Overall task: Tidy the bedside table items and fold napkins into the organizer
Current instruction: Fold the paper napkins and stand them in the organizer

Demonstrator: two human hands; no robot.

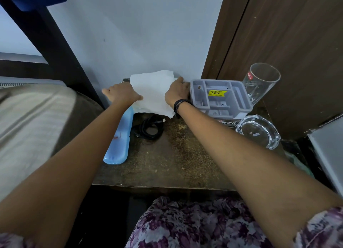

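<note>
I can't see the fingertips of my left hand (121, 93) or my right hand (177, 91); the white napkin (153, 93) covers them, so I can't tell their grip. The napkin hides the blue tray's (118, 141) far end and a dark object at the wall. The grey organizer (220, 97) covers most of a printed box; I only read "OPEL"

white wall (130, 34), brown door (287, 34), bed (27, 117)
</note>
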